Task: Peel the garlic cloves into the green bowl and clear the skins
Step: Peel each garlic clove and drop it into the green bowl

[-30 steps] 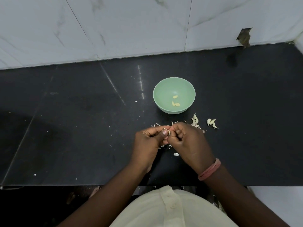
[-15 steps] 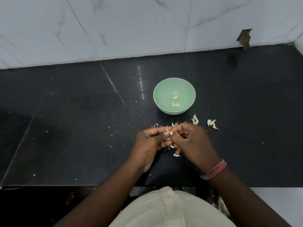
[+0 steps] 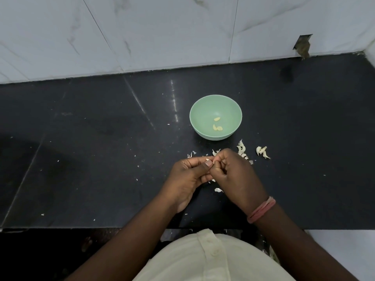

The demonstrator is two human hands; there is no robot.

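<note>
- The left hand (image 3: 187, 175) is curled up and pinches a garlic clove (image 3: 209, 159) between its thumb and fingers, just over the black counter (image 3: 91, 159).
- The right hand (image 3: 233, 175) is right against the left one. Its fingers are curled in and pick at the same clove, so I think it is pulling the skin off. Only a tiny white bit of the clove shows.
- The step now looks like peeling one more clove. Next, the bare clove needs a short trip forward to drop in the green bowl (image 3: 233, 110).
- The green bowl sits just past the hands. Three peeled cloves (image 3: 217, 124) lie in it.
- Loose skins (image 3: 242, 150) lie on the counter between the bowl and the hands, and more lie to the right (image 3: 262, 152). They are not cleared yet.
</note>
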